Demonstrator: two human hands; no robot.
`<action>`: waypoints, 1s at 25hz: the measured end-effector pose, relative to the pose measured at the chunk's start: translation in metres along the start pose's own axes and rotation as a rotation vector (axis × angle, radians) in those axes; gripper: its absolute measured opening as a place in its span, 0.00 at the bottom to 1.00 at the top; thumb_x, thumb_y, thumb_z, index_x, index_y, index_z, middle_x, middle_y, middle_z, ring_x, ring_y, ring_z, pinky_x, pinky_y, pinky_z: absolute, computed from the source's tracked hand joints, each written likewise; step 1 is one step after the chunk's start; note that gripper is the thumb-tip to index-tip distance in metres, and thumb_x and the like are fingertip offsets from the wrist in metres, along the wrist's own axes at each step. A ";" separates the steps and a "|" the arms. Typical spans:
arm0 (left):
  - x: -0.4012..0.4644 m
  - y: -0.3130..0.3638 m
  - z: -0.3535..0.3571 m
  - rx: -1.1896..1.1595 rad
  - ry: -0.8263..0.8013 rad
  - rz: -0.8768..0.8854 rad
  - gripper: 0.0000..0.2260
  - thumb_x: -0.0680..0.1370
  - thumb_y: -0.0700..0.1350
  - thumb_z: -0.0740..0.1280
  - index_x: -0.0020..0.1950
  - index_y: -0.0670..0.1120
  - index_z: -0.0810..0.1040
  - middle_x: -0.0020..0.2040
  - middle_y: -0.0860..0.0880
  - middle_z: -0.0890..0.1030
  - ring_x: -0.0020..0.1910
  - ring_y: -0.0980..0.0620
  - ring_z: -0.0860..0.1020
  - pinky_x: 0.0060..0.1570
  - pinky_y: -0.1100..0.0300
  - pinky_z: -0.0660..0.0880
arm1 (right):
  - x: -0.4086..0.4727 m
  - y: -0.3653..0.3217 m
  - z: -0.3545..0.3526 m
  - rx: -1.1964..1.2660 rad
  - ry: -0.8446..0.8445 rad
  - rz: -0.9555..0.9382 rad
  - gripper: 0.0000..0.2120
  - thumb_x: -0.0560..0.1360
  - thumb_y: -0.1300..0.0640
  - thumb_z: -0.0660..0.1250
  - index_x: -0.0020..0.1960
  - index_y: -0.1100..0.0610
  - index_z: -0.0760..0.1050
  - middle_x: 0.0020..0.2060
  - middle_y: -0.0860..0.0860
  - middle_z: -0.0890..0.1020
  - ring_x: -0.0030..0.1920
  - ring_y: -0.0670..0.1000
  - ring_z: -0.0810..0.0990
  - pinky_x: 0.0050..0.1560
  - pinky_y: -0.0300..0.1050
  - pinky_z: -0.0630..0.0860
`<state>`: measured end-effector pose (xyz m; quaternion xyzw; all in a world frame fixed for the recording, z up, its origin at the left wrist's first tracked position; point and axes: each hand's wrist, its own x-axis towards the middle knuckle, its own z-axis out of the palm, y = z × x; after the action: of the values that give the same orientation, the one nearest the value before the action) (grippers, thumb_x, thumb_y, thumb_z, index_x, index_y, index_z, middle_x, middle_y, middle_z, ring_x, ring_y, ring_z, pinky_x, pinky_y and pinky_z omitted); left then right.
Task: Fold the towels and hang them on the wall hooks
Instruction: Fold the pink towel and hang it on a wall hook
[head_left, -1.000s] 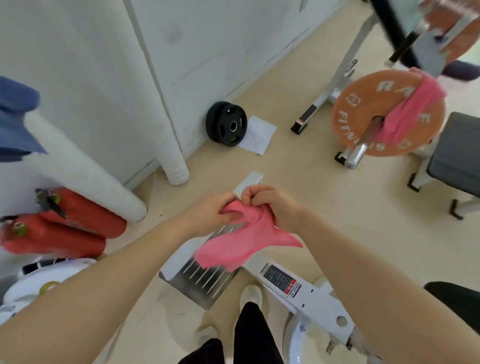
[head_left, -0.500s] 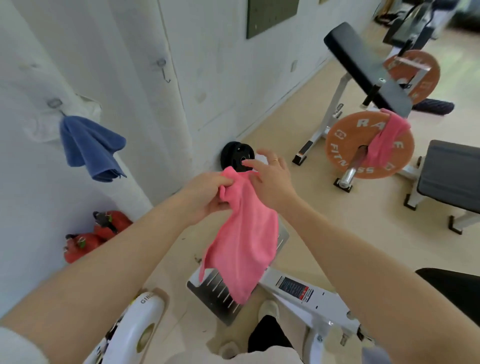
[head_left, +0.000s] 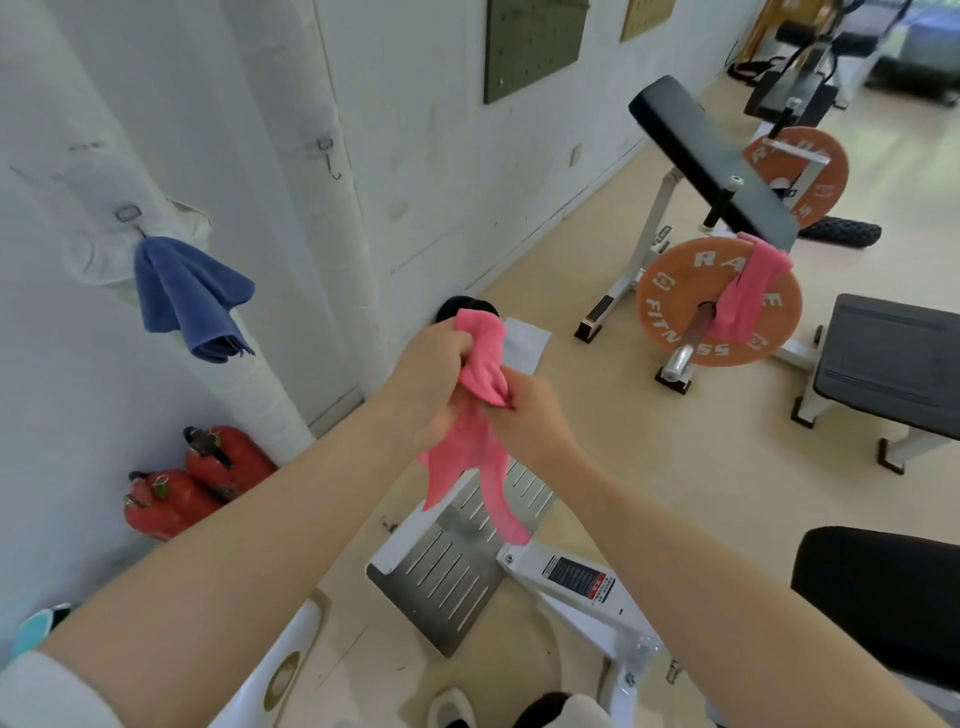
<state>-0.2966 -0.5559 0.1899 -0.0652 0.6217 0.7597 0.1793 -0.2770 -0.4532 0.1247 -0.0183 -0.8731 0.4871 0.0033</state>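
Observation:
My left hand (head_left: 423, 379) grips the top of a pink towel (head_left: 475, 436), and my right hand (head_left: 535, 415) pinches it just below, at chest height over the floor. The cloth hangs down bunched in two tails. A blue towel (head_left: 189, 296) hangs from a wall hook (head_left: 127, 214) at the left. Further right on the wall an empty hook (head_left: 327, 150) sticks out, above and left of my hands. A second pink towel (head_left: 748, 291) is draped over an orange weight plate (head_left: 680, 306) on the right.
Two red fire extinguishers (head_left: 197, 478) lie by the wall at lower left. A black weight plate (head_left: 465, 307) and white paper (head_left: 524, 343) sit beyond my hands. A white machine with a slotted metal footplate (head_left: 457, 566) is below, benches (head_left: 893, 358) at the right.
The view has tilted up toward the wall and both hooks have come into sight. My right hand slid from the towel's top down below my left, and the cloth is now bunched narrower.

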 end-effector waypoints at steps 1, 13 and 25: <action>-0.004 0.003 0.003 -0.100 0.024 -0.024 0.11 0.78 0.33 0.52 0.46 0.40 0.74 0.31 0.49 0.79 0.34 0.51 0.76 0.38 0.62 0.74 | -0.003 0.005 -0.004 0.027 -0.002 -0.009 0.15 0.72 0.69 0.58 0.33 0.51 0.68 0.28 0.44 0.72 0.29 0.40 0.68 0.30 0.34 0.63; -0.012 -0.079 0.009 1.452 -0.223 -0.200 0.18 0.75 0.55 0.62 0.29 0.45 0.69 0.25 0.50 0.73 0.29 0.52 0.73 0.34 0.59 0.67 | -0.042 0.087 -0.084 -0.234 -0.040 0.076 0.19 0.70 0.71 0.55 0.59 0.62 0.68 0.55 0.56 0.72 0.53 0.53 0.71 0.52 0.43 0.67; -0.036 -0.113 0.139 1.496 -0.214 0.303 0.14 0.77 0.44 0.56 0.31 0.51 0.61 0.31 0.54 0.65 0.38 0.49 0.69 0.32 0.59 0.59 | -0.098 0.110 -0.166 -0.439 -0.111 -0.105 0.10 0.72 0.50 0.68 0.43 0.57 0.73 0.36 0.47 0.73 0.37 0.50 0.72 0.37 0.44 0.66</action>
<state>-0.2061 -0.4096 0.1282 0.2332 0.9512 0.1558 0.1287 -0.1721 -0.2577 0.1193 0.0537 -0.9568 0.2849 -0.0233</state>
